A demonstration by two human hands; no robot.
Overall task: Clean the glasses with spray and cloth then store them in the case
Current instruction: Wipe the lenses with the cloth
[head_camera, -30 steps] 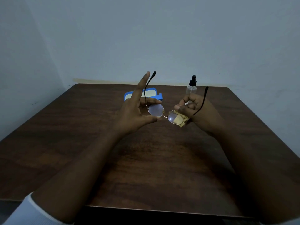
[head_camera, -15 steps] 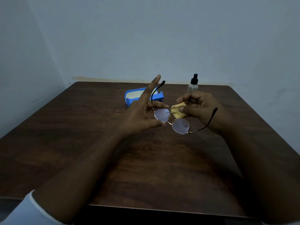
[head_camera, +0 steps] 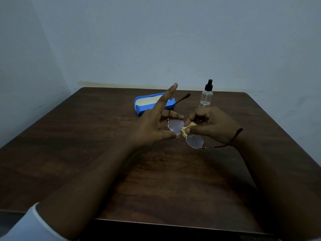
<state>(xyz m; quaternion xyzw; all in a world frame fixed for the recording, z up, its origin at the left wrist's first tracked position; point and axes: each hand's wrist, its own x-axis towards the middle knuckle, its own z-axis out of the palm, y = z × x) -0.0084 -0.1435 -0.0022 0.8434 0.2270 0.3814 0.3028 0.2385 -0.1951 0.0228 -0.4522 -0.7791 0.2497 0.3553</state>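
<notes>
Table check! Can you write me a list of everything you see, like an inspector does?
Surface: dark wooden table, grain visible.
Job's things: glasses held above the table, arms unfolded; yellow cloth against the frame between the lenses; clear spray bottle upright at the back, black spray head; blue case lying open at the back, left of the bottle.
Clutter: nothing seen.
Hands: left hand pinches the rim of one lens, index finger straight; right hand pinches the cloth.
Cables: nothing seen.
Surroundings: plain pale wall behind; dim light.
</notes>
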